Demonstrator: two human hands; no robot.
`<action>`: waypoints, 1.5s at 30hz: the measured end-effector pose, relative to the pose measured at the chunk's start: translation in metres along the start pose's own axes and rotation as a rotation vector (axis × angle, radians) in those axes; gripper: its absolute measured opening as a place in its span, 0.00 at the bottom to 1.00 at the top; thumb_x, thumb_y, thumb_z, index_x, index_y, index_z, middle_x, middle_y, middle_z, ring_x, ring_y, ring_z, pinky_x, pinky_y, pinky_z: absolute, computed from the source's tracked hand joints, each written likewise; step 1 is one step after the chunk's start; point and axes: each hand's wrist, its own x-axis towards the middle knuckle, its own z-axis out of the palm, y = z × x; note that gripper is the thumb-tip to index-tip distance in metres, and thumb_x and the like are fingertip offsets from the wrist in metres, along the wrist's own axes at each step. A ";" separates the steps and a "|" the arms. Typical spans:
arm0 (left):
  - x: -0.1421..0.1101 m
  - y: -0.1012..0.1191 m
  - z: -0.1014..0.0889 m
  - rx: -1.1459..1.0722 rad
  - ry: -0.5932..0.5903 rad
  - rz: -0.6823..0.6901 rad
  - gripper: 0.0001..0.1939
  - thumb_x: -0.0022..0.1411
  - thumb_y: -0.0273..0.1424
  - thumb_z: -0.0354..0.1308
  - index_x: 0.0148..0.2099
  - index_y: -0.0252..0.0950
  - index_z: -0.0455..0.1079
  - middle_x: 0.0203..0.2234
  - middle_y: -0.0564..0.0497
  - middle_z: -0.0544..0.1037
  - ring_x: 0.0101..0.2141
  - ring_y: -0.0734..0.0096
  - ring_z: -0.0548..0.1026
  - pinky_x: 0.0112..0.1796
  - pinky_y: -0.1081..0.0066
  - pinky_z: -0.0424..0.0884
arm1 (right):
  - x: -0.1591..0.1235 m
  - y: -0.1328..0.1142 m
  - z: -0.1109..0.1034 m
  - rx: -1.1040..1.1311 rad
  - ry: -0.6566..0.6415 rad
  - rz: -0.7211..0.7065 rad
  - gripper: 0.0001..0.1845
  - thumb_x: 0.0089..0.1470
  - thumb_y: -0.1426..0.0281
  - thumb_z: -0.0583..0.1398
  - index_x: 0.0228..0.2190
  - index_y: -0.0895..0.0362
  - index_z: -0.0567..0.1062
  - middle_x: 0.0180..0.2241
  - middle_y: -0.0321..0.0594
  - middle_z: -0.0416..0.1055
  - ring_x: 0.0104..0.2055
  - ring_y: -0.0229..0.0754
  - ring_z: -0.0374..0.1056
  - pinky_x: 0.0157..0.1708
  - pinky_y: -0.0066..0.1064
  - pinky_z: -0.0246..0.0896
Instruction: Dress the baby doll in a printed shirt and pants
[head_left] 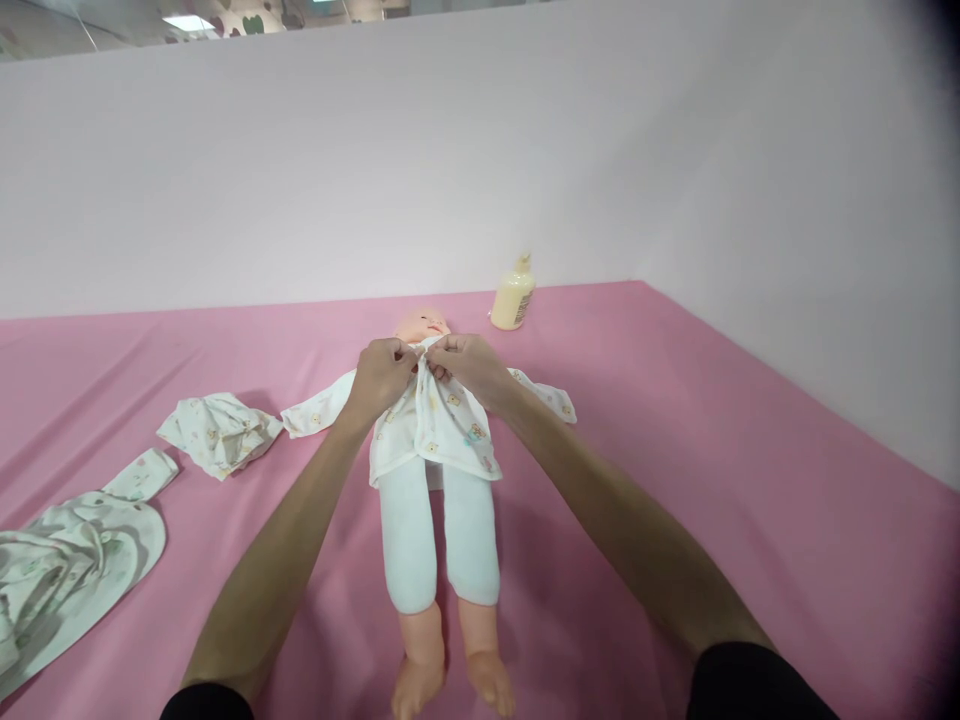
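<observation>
L hand [384,375] & R hand [466,360] each pinch the shirt [457,425] at the neck of the doll [409,540], mid-scene on pink cloth [600,480], near-left of the bottle [513,300]; step's prob. neck closure, so next move calls for precise fingertip work w/ edges aligned.

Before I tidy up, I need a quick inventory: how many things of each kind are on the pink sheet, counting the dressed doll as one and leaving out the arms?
Doll: 1
Bottle: 1
Loose cloth heaps: 2
Total: 4
</observation>
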 end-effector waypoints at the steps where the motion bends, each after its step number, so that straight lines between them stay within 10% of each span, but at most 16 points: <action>1: -0.001 0.003 -0.001 0.038 -0.003 0.006 0.13 0.57 0.29 0.54 0.20 0.36 0.64 0.17 0.53 0.65 0.22 0.75 0.59 0.27 0.71 0.54 | 0.000 0.001 0.000 -0.003 -0.008 -0.009 0.06 0.48 0.71 0.63 0.21 0.57 0.74 0.21 0.37 0.70 0.24 0.35 0.64 0.24 0.28 0.62; 8: -0.007 0.008 -0.008 0.097 -0.109 0.018 0.18 0.56 0.26 0.53 0.19 0.38 0.50 0.16 0.55 0.53 0.20 0.76 0.49 0.27 0.68 0.45 | 0.000 0.005 0.000 -0.043 -0.049 -0.030 0.04 0.49 0.71 0.64 0.25 0.56 0.75 0.21 0.35 0.70 0.23 0.35 0.63 0.25 0.29 0.62; 22: -0.007 0.004 0.006 0.484 -0.021 0.134 0.12 0.64 0.25 0.46 0.28 0.40 0.52 0.23 0.49 0.64 0.28 0.62 0.65 0.31 0.67 0.51 | 0.000 0.008 -0.006 -0.259 -0.143 -0.293 0.04 0.55 0.67 0.60 0.31 0.55 0.73 0.31 0.38 0.73 0.32 0.40 0.67 0.33 0.32 0.63; 32: -0.010 0.014 -0.001 0.211 -0.040 0.090 0.15 0.58 0.23 0.51 0.21 0.38 0.54 0.18 0.53 0.59 0.22 0.71 0.55 0.30 0.67 0.48 | 0.003 0.010 -0.007 -0.258 -0.072 -0.208 0.04 0.53 0.68 0.59 0.31 0.55 0.72 0.27 0.34 0.69 0.28 0.36 0.63 0.28 0.29 0.57; 45: -0.002 0.003 -0.015 -0.085 -0.184 0.071 0.06 0.55 0.31 0.59 0.27 0.36 0.73 0.21 0.52 0.71 0.25 0.72 0.66 0.26 0.72 0.58 | 0.004 0.010 -0.014 -0.189 -0.121 -0.149 0.05 0.54 0.66 0.61 0.30 0.54 0.74 0.25 0.35 0.70 0.27 0.38 0.65 0.27 0.30 0.60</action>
